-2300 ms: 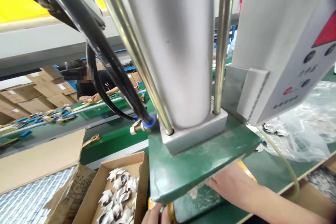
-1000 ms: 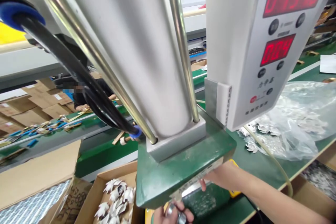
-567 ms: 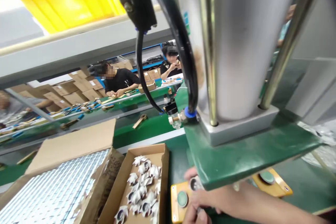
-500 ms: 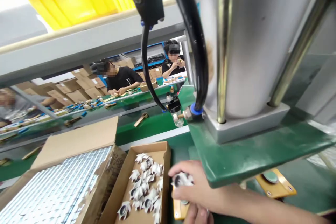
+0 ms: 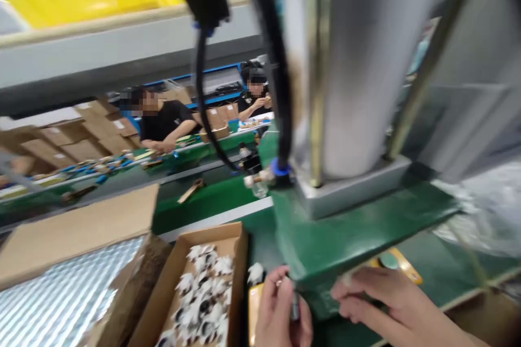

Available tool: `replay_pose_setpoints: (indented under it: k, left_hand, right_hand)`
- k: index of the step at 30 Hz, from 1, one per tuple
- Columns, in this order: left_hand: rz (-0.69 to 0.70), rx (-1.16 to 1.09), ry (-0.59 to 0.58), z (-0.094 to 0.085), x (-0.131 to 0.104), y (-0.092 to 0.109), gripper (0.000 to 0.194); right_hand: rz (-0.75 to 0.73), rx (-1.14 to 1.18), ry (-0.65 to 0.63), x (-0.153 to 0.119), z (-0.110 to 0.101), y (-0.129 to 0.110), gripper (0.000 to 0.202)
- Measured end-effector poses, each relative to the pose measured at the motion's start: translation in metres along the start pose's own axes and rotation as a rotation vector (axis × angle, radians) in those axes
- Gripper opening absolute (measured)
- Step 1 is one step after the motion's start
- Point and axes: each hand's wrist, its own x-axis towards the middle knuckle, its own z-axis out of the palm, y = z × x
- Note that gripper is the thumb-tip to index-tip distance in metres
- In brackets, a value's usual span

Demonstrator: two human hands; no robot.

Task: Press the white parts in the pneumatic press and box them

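My left hand [image 5: 279, 314] is at the bottom centre, fingers closed around a small metal part [image 5: 293, 307]. My right hand [image 5: 378, 298] lies to its right under the green press plate [image 5: 358, 233], fingertips pointing left. Blur hides whether it holds anything. A white finned part [image 5: 255, 272] sits just above my left hand, by the edge of a cardboard box [image 5: 238, 238] filled with several similar white parts. A yellow button box [image 5: 401, 265] shows behind my right hand.
The press's silver cylinder [image 5: 358, 65], guide rods and black hoses [image 5: 280, 92] fill the upper centre. A larger open carton [image 5: 69, 282] of shiny pieces stands at the left. Two people work at a green conveyor [image 5: 195, 146] behind. A clear plastic bag [image 5: 488, 211] lies at the right.
My right hand, which held a white finned part over the box half a second ago, has drawn back right under the press plate. My left hand has risen with the metal part.
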Motion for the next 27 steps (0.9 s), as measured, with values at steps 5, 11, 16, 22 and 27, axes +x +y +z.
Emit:
replay_pose_setpoints:
  k: [5,11,16,22,27]
  left_hand:
    - [-0.073,-0.039,-0.198,0.048,0.022,0.010,0.033]
    - [-0.187,-0.260,-0.279,0.073,0.028,0.011,0.026]
    - [-0.252,-0.298,-0.332,0.084,0.029,0.010,0.024]
    - [-0.027,0.414,-0.173,0.058,0.011,0.005,0.038]
    - [0.388,1.347,0.217,-0.002,0.013,0.049,0.023]
  right_hand:
    - [0.271,-0.265,0.237,-0.048,-0.058,0.063,0.022]
    - [0.264,-0.584,0.418,-0.069,-0.097,0.101,0.029]
    - [0.135,-1.081,0.437,-0.036,-0.087,0.156,0.050]
    - [0.070,-1.015,0.476,-0.026,-0.087,0.164,0.030]
    - [0.094,-0.666,0.468,-0.025,-0.069,0.093,0.028]
